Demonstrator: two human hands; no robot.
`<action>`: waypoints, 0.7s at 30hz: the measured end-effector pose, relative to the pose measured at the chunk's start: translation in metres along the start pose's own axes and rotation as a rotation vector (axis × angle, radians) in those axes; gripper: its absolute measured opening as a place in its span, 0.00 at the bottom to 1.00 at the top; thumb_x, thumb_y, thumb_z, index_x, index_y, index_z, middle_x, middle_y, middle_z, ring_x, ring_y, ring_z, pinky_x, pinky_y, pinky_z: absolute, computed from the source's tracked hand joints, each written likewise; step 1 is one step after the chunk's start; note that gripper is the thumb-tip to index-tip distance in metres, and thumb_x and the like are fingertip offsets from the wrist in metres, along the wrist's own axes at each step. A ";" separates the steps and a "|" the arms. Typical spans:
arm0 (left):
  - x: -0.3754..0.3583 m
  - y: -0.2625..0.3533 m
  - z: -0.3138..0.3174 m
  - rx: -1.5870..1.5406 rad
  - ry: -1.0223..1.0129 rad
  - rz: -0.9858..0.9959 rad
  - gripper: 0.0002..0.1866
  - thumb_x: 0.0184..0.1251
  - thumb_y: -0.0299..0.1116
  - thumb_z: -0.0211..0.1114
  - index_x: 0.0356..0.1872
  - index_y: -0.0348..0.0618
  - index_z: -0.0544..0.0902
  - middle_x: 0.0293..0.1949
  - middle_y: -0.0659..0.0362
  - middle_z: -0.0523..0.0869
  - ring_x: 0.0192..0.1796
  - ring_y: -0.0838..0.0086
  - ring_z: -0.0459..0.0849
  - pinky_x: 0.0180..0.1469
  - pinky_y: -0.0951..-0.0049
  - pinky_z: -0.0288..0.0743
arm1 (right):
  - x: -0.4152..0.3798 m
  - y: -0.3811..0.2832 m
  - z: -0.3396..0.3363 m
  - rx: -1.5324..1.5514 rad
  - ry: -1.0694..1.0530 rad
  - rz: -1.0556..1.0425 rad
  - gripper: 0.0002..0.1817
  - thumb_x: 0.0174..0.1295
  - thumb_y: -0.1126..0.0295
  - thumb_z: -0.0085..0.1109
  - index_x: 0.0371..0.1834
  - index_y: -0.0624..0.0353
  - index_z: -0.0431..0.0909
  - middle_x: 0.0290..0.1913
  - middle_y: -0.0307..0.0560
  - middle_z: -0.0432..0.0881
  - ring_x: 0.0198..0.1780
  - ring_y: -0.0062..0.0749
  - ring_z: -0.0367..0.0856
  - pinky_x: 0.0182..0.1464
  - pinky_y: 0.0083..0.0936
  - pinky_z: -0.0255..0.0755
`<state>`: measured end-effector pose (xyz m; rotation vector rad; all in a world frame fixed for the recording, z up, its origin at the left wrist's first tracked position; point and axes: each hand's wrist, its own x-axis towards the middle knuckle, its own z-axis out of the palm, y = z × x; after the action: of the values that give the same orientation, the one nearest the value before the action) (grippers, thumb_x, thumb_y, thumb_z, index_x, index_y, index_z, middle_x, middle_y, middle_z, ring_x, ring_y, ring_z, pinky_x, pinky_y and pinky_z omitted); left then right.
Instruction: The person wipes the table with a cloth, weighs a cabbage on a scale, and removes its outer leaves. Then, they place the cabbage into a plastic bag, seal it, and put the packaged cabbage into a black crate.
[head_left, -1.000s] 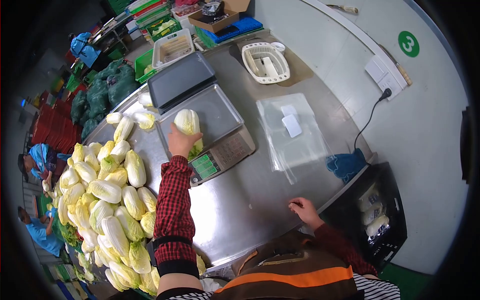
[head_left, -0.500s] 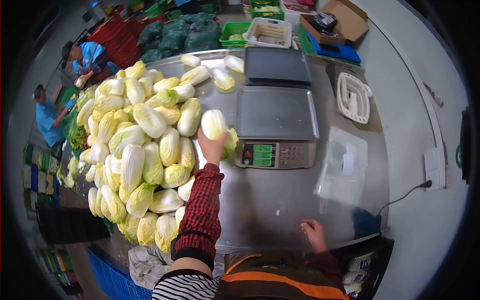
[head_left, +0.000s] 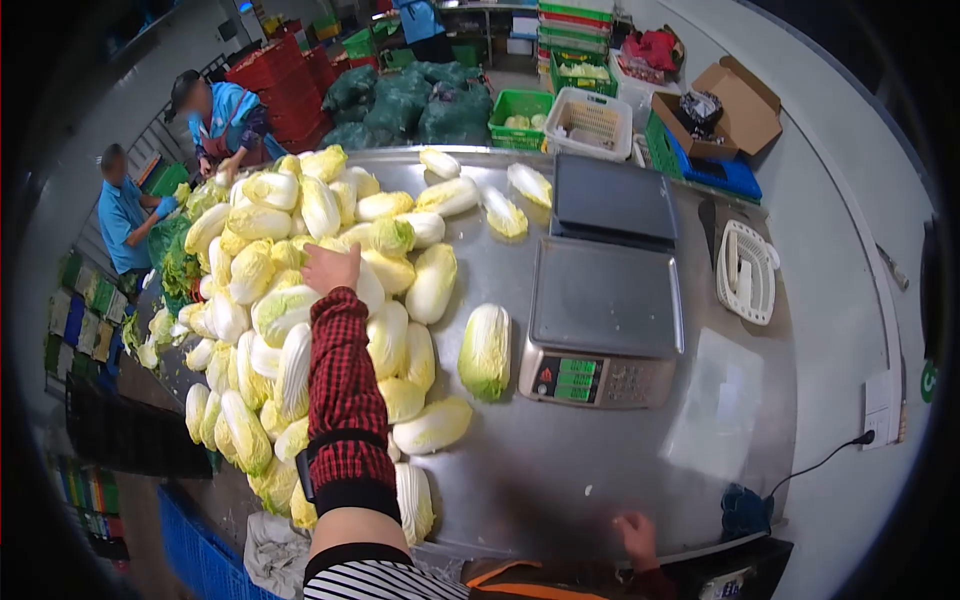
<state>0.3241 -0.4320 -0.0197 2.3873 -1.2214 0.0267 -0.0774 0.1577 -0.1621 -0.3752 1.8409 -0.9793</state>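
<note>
My left hand (head_left: 330, 268) reaches over a large heap of napa cabbages (head_left: 293, 372), fingers apart and touching the heads in its middle. Its fingertips are partly hidden among them. One single napa cabbage (head_left: 485, 352) lies on the metal table, between the heap and a digital scale (head_left: 604, 300). The scale's green display is lit and its flat pan bears nothing. My right hand (head_left: 637, 537) hovers at the table's near edge, fingers curled. Whatever it may hold is too small and blurred to make out.
A white plastic basket (head_left: 747, 272) and clear plastic bags (head_left: 708, 405) lie right of the scale on the steel table (head_left: 560, 460). A dark flat device (head_left: 614, 200) stands behind it. Two people in blue work at the far left. Crates and green net sacks (head_left: 450, 110) stand behind.
My left hand has let go of a napa cabbage beside the scale and moved left onto the heap. The view has shifted, and my right hand stays near the table edge.
</note>
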 end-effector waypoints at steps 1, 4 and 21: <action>0.010 0.004 -0.010 -0.016 0.012 0.002 0.54 0.46 0.58 0.76 0.68 0.30 0.63 0.57 0.37 0.78 0.62 0.44 0.73 0.67 0.52 0.65 | 0.002 0.002 0.002 0.012 0.003 0.036 0.09 0.68 0.74 0.58 0.46 0.68 0.79 0.37 0.43 0.85 0.36 0.21 0.82 0.37 0.19 0.75; 0.022 -0.007 -0.017 -0.043 -0.306 -0.010 0.59 0.40 0.62 0.78 0.68 0.30 0.64 0.54 0.38 0.81 0.58 0.46 0.79 0.62 0.54 0.71 | -0.003 -0.004 0.013 0.003 0.014 0.069 0.09 0.68 0.74 0.58 0.46 0.68 0.79 0.37 0.44 0.85 0.36 0.21 0.82 0.37 0.18 0.76; -0.281 0.148 -0.013 -0.916 -0.280 1.529 0.38 0.40 0.31 0.80 0.59 0.51 0.76 0.65 0.49 0.72 0.68 0.51 0.70 0.70 0.48 0.64 | 0.009 -0.028 0.036 -0.118 -0.113 -0.109 0.12 0.70 0.70 0.58 0.52 0.63 0.80 0.43 0.41 0.85 0.42 0.21 0.82 0.44 0.18 0.75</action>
<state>0.0416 -0.2864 -0.0127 0.3824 -2.2069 -0.3112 -0.0549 0.1174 -0.1531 -0.5964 1.7945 -0.9056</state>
